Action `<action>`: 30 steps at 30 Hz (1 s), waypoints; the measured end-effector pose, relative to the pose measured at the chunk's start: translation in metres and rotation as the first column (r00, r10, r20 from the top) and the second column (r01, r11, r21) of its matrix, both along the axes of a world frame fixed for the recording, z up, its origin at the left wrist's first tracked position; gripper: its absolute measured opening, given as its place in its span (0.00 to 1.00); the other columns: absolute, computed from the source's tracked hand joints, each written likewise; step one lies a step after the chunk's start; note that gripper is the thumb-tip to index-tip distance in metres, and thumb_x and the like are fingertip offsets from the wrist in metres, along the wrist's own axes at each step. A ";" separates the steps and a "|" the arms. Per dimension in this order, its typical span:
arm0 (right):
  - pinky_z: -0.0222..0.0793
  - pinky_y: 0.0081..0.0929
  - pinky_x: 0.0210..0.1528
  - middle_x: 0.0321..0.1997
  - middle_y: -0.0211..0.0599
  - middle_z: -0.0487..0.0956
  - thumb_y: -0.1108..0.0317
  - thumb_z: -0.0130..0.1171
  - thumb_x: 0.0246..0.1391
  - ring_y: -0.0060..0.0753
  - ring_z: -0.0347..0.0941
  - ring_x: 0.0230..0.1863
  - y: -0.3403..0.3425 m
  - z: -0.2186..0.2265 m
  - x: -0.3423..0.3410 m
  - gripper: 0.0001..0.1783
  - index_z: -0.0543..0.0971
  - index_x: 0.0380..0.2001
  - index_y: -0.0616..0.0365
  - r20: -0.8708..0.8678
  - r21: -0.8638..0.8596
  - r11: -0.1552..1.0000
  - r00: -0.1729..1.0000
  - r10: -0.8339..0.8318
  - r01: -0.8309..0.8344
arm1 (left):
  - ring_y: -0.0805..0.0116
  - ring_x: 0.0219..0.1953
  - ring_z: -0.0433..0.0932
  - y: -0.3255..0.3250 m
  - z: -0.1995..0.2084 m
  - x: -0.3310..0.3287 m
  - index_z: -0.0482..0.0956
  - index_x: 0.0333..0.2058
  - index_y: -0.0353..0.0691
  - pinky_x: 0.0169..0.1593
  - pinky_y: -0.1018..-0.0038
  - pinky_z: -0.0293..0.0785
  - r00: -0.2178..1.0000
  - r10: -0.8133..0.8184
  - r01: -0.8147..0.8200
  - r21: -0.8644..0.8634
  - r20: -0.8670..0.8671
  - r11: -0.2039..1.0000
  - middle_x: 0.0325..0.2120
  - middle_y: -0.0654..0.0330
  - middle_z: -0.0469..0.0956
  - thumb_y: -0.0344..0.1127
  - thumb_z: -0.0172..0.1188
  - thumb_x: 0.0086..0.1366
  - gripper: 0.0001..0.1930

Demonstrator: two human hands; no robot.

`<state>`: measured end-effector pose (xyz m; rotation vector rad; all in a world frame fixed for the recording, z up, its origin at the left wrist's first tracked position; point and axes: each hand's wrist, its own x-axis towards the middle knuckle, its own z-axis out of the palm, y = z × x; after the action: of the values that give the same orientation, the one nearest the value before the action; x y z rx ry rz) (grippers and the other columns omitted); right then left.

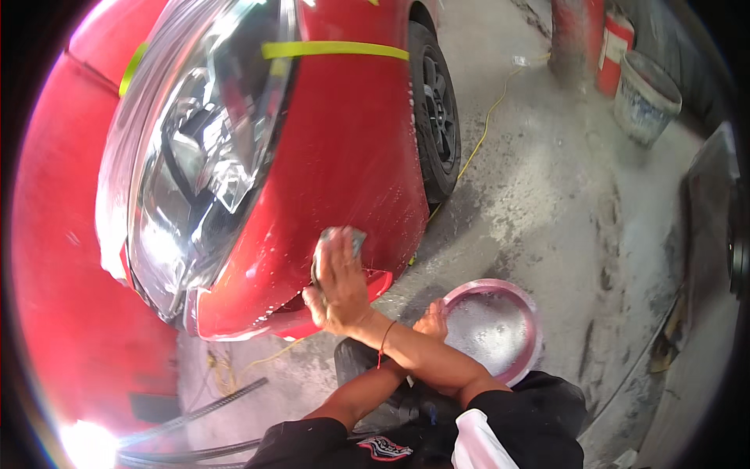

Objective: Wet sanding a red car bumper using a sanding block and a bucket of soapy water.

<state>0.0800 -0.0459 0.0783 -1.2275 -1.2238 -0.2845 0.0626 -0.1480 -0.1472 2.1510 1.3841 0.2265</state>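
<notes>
My forearms cross, the right one over the left. With fingers nearly straight, my right hand presses a thin grey pad flat against the red bumper of a car. The palm hides most of the pad, and its exact kind cannot be made out. Water drops and whitish wet streaks dot the paint around it. My left hand is closed at the left rim of a round pink basin, which holds cloudy, foamy water. Left of the bumper, the headlight has clear plastic film around it.
Yellow-green tape crosses the fender near the front wheel. A yellow cord runs over the concrete floor. At the far right stand a dirty white bucket and a red cylinder. Dark ribbed strips lie lower left.
</notes>
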 end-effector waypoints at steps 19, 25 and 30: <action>0.34 0.52 0.74 0.70 0.72 0.48 0.59 0.36 0.67 0.69 0.42 0.72 0.021 0.133 0.075 0.34 0.50 0.66 0.77 0.008 -0.155 0.953 0.965 -0.263 0.261 | 0.41 0.43 0.79 0.007 0.039 0.007 0.69 0.49 0.41 0.46 0.49 0.74 0.970 -0.240 0.243 -0.239 0.044 0.940 0.42 0.40 0.78 0.43 0.40 0.71 0.16; 0.33 0.50 0.74 0.72 0.69 0.41 0.55 0.32 0.69 0.67 0.33 0.74 0.009 0.114 0.025 0.35 0.45 0.68 0.72 0.279 -0.157 0.932 0.920 -0.275 0.326 | 0.37 0.39 0.79 0.008 -0.002 -0.003 0.67 0.46 0.40 0.44 0.46 0.74 0.945 -0.315 0.325 -0.126 0.094 0.937 0.39 0.42 0.79 0.43 0.42 0.70 0.14; 0.32 0.48 0.75 0.73 0.66 0.38 0.51 0.29 0.70 0.64 0.33 0.75 0.008 0.114 0.021 0.38 0.40 0.69 0.71 0.089 -0.254 0.943 0.976 -0.199 0.215 | 0.37 0.38 0.79 0.014 0.016 -0.012 0.65 0.45 0.40 0.42 0.44 0.73 0.970 -0.207 0.227 -0.165 0.128 0.960 0.38 0.41 0.79 0.45 0.41 0.71 0.15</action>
<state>0.1010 -0.0375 0.1928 -1.5929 -1.2143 -0.3244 0.0504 -0.1343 -0.1313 2.0871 1.0549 0.1289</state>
